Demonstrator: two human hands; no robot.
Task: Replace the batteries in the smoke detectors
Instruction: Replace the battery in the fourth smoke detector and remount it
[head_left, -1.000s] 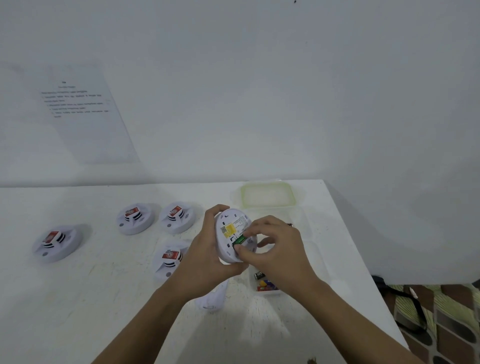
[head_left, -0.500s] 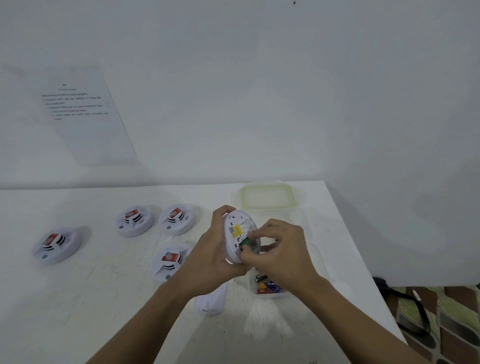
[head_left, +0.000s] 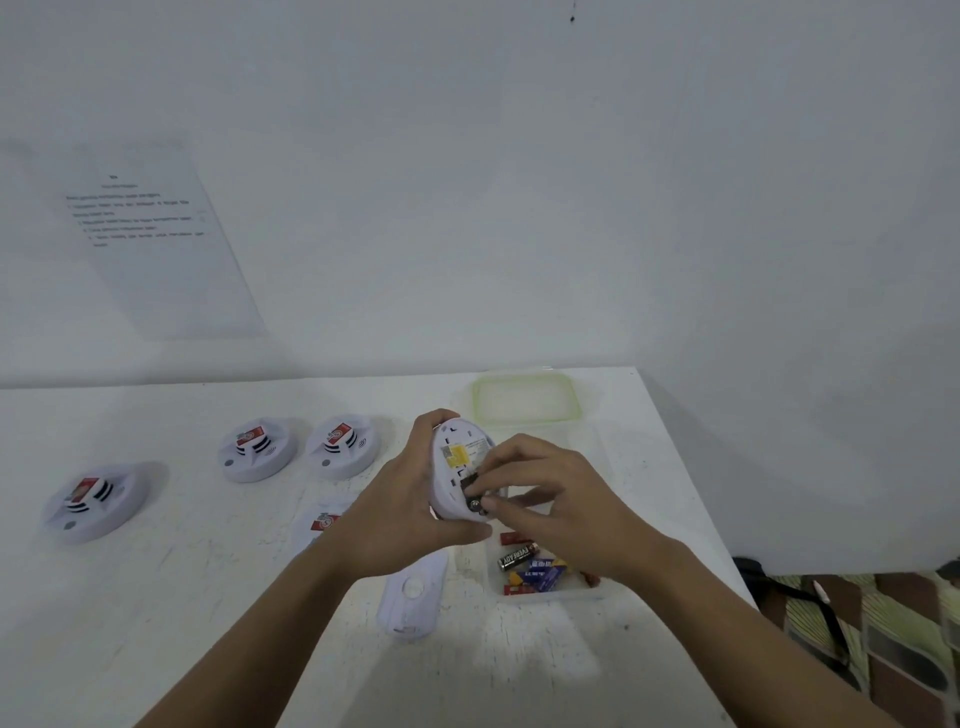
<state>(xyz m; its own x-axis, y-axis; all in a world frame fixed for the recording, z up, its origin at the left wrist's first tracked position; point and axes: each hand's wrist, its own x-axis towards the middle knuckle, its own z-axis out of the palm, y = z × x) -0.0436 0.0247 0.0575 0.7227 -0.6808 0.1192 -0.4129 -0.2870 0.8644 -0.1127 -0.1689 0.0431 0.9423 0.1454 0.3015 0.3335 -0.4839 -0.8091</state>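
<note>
Left hand (head_left: 402, 506), right hand (head_left: 563, 499): seemingly curled grips

Bare left hand (head_left: 410, 514), bare right hand (head_left: 566, 504), bare forearms

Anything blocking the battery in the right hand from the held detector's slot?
Nothing visible. The right hand pinches the dark cylindrical battery at the open slot on the back of the white round smoke detector, which the left hand grips; fingers hide part of the slot.
</note>
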